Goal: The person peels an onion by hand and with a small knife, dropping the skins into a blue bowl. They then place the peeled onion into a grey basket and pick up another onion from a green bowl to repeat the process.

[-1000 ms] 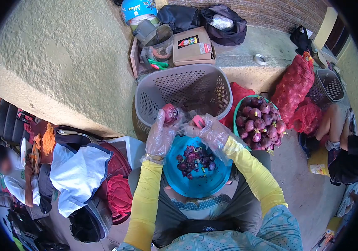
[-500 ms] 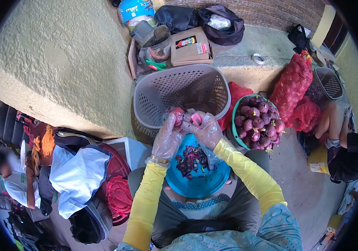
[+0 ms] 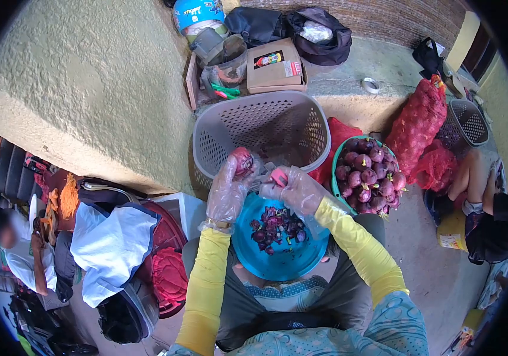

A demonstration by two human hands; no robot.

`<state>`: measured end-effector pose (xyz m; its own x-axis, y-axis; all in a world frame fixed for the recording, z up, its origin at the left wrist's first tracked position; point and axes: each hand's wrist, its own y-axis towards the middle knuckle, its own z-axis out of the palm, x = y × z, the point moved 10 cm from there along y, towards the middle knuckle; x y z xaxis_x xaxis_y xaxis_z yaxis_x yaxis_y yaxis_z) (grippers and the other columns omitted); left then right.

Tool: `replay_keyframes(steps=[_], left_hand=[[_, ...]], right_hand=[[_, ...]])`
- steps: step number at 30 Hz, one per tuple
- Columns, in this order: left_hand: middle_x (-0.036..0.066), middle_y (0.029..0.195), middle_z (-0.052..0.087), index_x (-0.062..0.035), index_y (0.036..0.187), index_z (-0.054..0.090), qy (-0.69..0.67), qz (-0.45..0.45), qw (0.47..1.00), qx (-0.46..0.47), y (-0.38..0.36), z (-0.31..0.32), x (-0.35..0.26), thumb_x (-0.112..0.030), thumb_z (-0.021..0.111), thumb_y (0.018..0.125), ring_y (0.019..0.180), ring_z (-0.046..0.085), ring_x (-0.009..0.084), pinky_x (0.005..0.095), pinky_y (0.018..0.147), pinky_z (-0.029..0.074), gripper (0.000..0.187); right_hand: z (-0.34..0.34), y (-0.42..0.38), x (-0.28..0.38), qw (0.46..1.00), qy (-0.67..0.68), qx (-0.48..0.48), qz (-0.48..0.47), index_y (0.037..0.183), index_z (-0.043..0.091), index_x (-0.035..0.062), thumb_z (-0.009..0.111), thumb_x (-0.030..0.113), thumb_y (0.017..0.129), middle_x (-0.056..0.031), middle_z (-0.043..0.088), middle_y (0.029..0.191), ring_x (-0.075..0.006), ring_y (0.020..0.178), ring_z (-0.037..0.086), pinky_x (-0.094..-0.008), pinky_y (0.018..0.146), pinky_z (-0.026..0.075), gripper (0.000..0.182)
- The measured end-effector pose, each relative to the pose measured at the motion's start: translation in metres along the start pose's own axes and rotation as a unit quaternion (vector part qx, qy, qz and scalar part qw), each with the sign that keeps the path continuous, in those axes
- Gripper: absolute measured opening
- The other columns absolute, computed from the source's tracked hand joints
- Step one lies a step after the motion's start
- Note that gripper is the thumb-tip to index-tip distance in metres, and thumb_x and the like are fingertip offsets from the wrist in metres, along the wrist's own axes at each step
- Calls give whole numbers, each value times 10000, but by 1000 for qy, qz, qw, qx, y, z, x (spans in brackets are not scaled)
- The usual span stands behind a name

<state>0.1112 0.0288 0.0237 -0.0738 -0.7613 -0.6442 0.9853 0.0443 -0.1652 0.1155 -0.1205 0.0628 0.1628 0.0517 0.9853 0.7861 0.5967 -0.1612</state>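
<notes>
In clear plastic gloves, both my hands are over the near rim of a grey perforated basket point(image 3: 203, 133). My left hand point(image 3: 225, 193) is closed around a red onion point(image 3: 242, 160), holding it up at the basket's edge. A small pink tool point(image 3: 279, 176), perhaps a handle, shows in my closed right hand point(image 3: 301, 188); the rest of it is hidden. The two hands are slightly apart. Below them, between my knees, a blue basin point(image 3: 278, 270) holds dark red onion skins and trimmings point(image 3: 275, 228).
At my right stands a green basin point(image 3: 336, 184) heaped with red onions point(image 3: 368, 177), with a full red mesh sack point(image 3: 417, 121) behind. A cardboard box point(image 3: 275, 68) sits on the ledge ahead. People sit at far left point(image 3: 22, 255) and far right point(image 3: 473, 178).
My hands have moved apart. The left hand has lifted the onion up and leftward, away from the pink tool in my right hand. The view has shifted slightly.
</notes>
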Motion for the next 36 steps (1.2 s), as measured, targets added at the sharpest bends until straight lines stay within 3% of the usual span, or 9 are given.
replay_keyframes(steps=[2,6,9,11,20,27,30,33,36], left_hand=[[136,1174,607,25,1286,530,216,96,970,59,0,9,-22,-224,658,980,1092,600,252,387,1001,502,415],[114,1163,598,38,1296,536,94,74,993,-22,-4,1,-28,-187,669,966,1050,598,197,312,956,502,421],[112,1182,581,36,1334,512,245,85,965,-35,-8,0,-38,-196,682,954,1060,588,183,286,953,499,476],[118,1226,563,32,1371,482,168,73,982,-43,-8,-2,-37,-198,689,947,1071,583,185,284,953,498,525],[136,1258,550,26,1415,429,164,66,984,-25,-11,4,-37,-175,682,943,1084,591,210,317,978,494,572],[157,1265,545,28,1426,413,154,72,985,-39,-9,-1,-40,-166,694,931,1092,589,218,321,989,494,602],[158,1261,543,29,1429,412,152,77,984,-43,-10,-2,-40,-138,693,924,1086,591,215,316,998,488,602],[141,1279,527,22,1421,427,171,84,981,-19,-11,3,-41,-91,709,895,1111,575,209,312,1001,486,608],[117,1328,507,12,1447,404,214,81,973,7,-13,10,-41,-10,695,870,1169,560,209,322,1030,473,646]], right_hand=[[-5,1,-5,986,-166,-3,4,1107,628,15,733,337,922,-18,632,864,-95,770,541,-291,722,480,386],[-6,1,-23,981,-195,2,0,1173,580,30,590,361,1014,3,578,868,-99,735,526,-274,662,471,367],[-1,-3,-29,997,-67,20,22,1228,548,32,459,459,1054,-20,577,933,-104,780,523,-259,694,469,470],[-1,-9,-21,995,-88,13,47,1164,574,6,364,551,1045,-91,596,911,-165,829,556,-338,771,481,596],[11,-1,-16,994,-26,105,-15,892,617,62,657,138,951,52,550,756,-66,704,497,-240,673,431,104],[1,4,-40,991,-66,114,26,840,613,58,680,205,933,32,550,722,-83,658,496,-274,619,436,187],[-1,5,-38,975,-204,88,30,888,607,41,699,258,922,10,569,741,-104,672,515,-295,629,450,239],[-12,1,-40,987,-143,20,68,1026,584,25,680,332,941,-23,599,816,-122,722,545,-304,658,468,332],[-31,15,-63,988,-150,-23,-32,1178,533,21,579,337,1009,-37,601,876,-119,768,557,-292,683,476,361]])
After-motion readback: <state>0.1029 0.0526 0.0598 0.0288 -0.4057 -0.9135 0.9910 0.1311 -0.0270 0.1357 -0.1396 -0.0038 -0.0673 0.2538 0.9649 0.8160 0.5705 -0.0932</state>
